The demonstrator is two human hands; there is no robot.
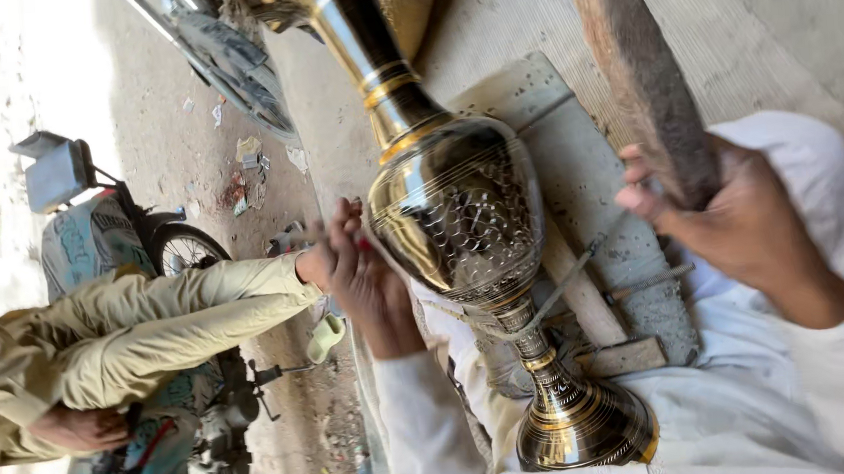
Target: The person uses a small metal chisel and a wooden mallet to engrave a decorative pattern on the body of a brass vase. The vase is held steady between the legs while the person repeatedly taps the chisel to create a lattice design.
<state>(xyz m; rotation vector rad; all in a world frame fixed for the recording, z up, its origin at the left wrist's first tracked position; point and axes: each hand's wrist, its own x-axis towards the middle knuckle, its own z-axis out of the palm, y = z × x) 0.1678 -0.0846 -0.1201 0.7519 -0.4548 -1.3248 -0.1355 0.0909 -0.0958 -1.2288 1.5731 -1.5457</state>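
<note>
Head view, rotated sideways: a tall engraved metal vase (458, 214), brass and dark in colour, lies across the lap of a person in white clothing (757, 411). Its round belly sits at the centre of the frame, its banded neck runs toward the top edge, and its flared foot (582, 423) rests against the white cloth at the bottom. The left hand (360, 272) presses against the side of the belly, fingers bent and closed on the surface; a thin tool appears to be pinched there, though this cannot be told for certain. The right hand (732, 218) is wrapped firmly around a worn wooden mallet (642, 79), which is raised clear of the vase, well apart from it. Beneath the vase lie a grey slab (588, 174) and a wooden stick (582, 295) on a concrete floor. At left, apart from the worker, another person in khaki sleeves (148, 329) leans on a parked motorcycle (190, 416). A second motorcycle (228, 62) stands near the top edge on littered ground.
</note>
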